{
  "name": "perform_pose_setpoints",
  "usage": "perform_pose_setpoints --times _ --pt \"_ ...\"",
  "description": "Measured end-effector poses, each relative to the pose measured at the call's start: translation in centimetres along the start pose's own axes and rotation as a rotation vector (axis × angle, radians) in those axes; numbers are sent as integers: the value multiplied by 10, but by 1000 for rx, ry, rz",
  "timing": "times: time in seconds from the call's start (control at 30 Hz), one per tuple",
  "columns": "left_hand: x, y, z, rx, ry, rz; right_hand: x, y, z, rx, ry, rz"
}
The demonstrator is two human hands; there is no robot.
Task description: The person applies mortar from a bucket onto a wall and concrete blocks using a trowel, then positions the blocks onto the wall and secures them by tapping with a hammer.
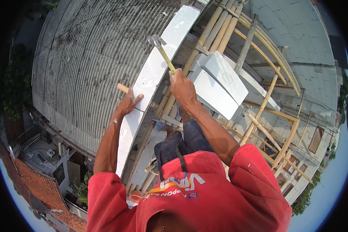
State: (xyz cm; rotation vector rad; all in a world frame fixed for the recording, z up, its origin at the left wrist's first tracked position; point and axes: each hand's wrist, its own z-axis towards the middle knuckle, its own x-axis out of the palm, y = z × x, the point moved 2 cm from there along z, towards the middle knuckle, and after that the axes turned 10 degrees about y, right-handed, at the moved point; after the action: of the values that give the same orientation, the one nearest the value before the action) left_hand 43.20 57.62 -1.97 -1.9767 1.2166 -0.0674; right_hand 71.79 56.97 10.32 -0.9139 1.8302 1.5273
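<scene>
My right hand (pixel 182 87) is closed around the yellow handle of a claw hammer (pixel 166 57). The hammer's metal head is raised over a narrow wall of white blocks (pixel 148 74). On the wall's left edge, my left hand (pixel 127 104) grips a short light-brown piece of wood (pixel 123 88), one end of which juts out past the fingers. My left thumb lies toward the wall's top, close to a thin dark joint line. The fingers on the wall's outer side are partly hidden, as is the rest of the wood.
A corrugated roof (pixel 85 65) slopes away left of the wall. On the right, loose white blocks (pixel 216 83) rest on bamboo scaffolding (pixel 220 31). My feet are on the scaffold beside the wall, with open gaps between poles (pixel 265 112) and lower ground far below.
</scene>
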Motion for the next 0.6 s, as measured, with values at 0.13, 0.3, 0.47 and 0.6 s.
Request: perform_pose_setpoints --times 0.13,0.3,0.47,0.6 --pt "-4 -33 -10 -125 46 20 17 -43 5 114 214 -41" --pt "-18 -29 -6 -194 22 150 5 -34 5 102 302 40" --pt "-40 -70 43 84 -77 122 -30 -31 22 67 351 181" --pt "-38 -122 99 31 -390 65 -69 -11 47 -27 254 286"
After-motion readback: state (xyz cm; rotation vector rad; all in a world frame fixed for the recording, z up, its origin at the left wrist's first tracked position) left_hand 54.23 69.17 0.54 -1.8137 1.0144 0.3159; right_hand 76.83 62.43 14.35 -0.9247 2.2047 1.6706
